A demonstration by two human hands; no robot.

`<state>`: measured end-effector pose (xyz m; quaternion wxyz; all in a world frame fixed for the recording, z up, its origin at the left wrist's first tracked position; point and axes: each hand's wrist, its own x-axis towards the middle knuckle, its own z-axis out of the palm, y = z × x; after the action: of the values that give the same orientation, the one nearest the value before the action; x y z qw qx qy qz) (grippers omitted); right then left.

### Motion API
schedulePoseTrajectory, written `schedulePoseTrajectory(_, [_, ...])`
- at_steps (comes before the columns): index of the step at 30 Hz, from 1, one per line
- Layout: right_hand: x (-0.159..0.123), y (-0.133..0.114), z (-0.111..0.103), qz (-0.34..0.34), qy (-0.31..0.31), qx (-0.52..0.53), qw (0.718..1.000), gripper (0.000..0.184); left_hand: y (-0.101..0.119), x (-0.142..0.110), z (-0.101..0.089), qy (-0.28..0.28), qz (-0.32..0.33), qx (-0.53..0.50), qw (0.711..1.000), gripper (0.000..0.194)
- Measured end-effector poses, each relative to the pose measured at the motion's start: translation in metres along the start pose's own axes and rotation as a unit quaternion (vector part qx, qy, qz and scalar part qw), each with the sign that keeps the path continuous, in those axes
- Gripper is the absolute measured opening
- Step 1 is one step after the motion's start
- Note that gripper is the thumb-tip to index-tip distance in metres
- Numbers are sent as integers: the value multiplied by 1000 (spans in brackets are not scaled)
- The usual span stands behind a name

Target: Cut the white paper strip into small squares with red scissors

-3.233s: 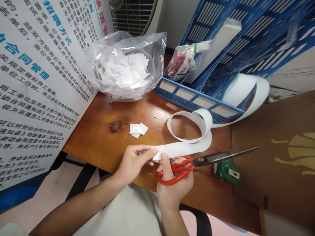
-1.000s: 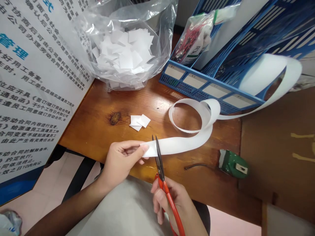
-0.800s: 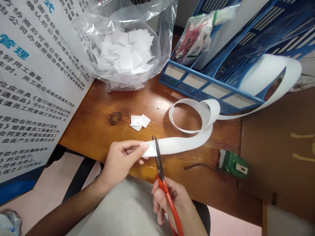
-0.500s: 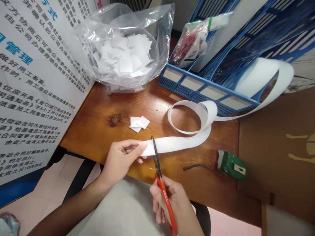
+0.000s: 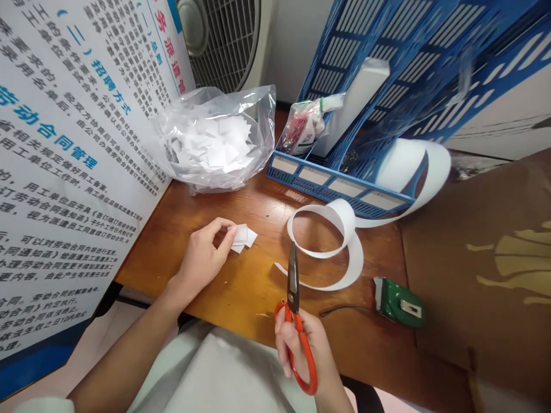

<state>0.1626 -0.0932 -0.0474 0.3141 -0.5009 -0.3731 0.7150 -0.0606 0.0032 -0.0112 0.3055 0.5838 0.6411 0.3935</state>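
Note:
My left hand (image 5: 204, 255) pinches a cut white square (image 5: 240, 234) between thumb and fingers, right over a small pile of like squares (image 5: 251, 238) on the wooden table. My right hand (image 5: 301, 344) is wrapped round the orange handles of a pair of scissors (image 5: 293, 281); the blades are closed and point away from me. Just beyond the blades lies a long white strip (image 5: 355, 264), curled in loops on the table. Its free end rests left of the blades, and its other end runs up to the blue file rack.
A clear plastic bag (image 5: 262, 132) full of white squares stands at the back left beside a printed board (image 5: 86, 189). The blue file rack (image 5: 340, 186) is at the back right. A green tape measure (image 5: 402, 304) lies at right by a cardboard box (image 5: 482, 275). Behind stands a fan (image 5: 228, 40).
The scissors have closed and a square is cut from the strip. My left hand has carried it to the pile; the strip's free end has dropped to the table. The view has shifted.

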Motion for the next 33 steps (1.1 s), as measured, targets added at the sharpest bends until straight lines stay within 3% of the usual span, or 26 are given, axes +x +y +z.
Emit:
schedulePoseTrajectory(2, [-2, 0, 1, 1, 0, 7, 1000, 58, 0, 6, -1, 1, 29, 32, 999, 22])
schedulePoseTrajectory(8, [-2, 2, -2, 0, -12, 21, 1000, 60, -5, 15, 3, -42, 23, 58, 997, 22])
schedulePoseTrajectory(14, [0, 3, -5, -16, -25, 36, 999, 61, -16, 21, 7, 25, 122, 169, 978, 17])
schedulePoseTrajectory(18, [-2, 1, -7, -46, -36, 54, 997, 61, 0, 18, 5, 66, 120, 113, 984, 13])
schedulePoseTrajectory(20, [-5, -1, -8, -61, -33, 67, 995, 60, 14, 14, 7, 36, 99, 50, 993, 13])
schedulePoseTrajectory(21, [-6, -2, -9, -69, -27, 76, 994, 60, 21, 11, 10, -6, 87, 19, 996, 13])
schedulePoseTrajectory(25, [-14, -13, -11, -100, 40, 106, 989, 56, 34, 4, 31, -237, 88, -54, 966, 12])
schedulePoseTrajectory(27, [-16, -20, -12, -112, 100, 106, 983, 56, 32, 1, 42, -306, 93, -60, 946, 11])
schedulePoseTrajectory(29, [-17, -26, -12, -124, 186, 89, 971, 54, 29, -3, 48, -311, 106, -53, 943, 10])
schedulePoseTrajectory(33, [-10, -29, -4, -141, 343, 45, 928, 49, 28, -23, 45, -227, 191, -61, 953, 5])
